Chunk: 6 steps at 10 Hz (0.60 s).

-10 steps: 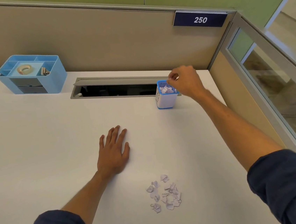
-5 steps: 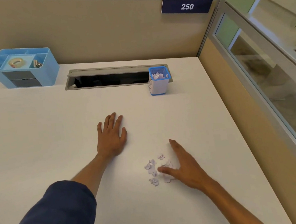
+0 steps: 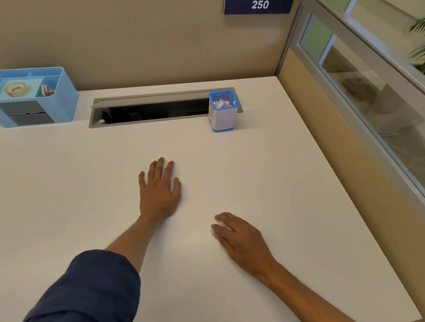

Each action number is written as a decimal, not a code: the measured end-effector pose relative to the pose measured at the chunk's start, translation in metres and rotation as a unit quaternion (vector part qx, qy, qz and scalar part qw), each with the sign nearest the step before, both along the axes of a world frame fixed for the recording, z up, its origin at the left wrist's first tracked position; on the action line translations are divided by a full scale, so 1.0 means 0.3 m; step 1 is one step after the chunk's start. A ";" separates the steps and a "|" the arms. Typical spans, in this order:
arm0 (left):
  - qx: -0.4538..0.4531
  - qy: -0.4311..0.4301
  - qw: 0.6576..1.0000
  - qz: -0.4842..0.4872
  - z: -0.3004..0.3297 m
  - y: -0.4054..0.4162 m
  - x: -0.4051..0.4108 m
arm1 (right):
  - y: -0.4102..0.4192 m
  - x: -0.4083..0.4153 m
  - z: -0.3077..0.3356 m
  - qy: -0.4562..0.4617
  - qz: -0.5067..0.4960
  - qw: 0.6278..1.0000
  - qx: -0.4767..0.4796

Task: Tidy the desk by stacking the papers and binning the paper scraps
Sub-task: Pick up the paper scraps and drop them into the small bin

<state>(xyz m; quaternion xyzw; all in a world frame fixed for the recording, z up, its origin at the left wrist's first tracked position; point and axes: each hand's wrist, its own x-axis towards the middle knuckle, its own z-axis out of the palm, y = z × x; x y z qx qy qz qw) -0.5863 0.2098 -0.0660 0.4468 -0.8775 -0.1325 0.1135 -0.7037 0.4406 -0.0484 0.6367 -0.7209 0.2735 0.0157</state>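
Covering the paper scraps [image 3: 216,230] on the white table [image 3: 52,190], the right hand [image 3: 240,238] curls its fingers [image 3: 221,219] over the pile, only a few white bits showing. Just left and farther out, the left hand [image 3: 160,190] lies flat, fingers slightly spread. More scraps fill the small blue-rimmed bin [image 3: 223,115] by the cable slot [image 3: 153,110].
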 end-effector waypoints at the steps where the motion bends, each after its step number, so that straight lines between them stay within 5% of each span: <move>1: 0.000 0.003 1.000 -0.001 -0.004 -0.002 0.000 | 0.015 -0.045 0.038 0.001 0.005 1.000 0.017; 2: -0.002 0.005 1.000 0.000 -0.007 -0.003 -0.001 | 0.031 -0.097 0.079 0.011 0.008 0.994 0.105; 3: -0.002 0.009 1.000 0.000 -0.012 -0.004 0.000 | 0.042 -0.150 0.154 0.055 0.015 0.951 0.304; 6: 0.001 0.006 1.000 -0.001 -0.015 -0.007 -0.002 | -0.037 -0.102 0.233 0.053 0.108 0.927 0.356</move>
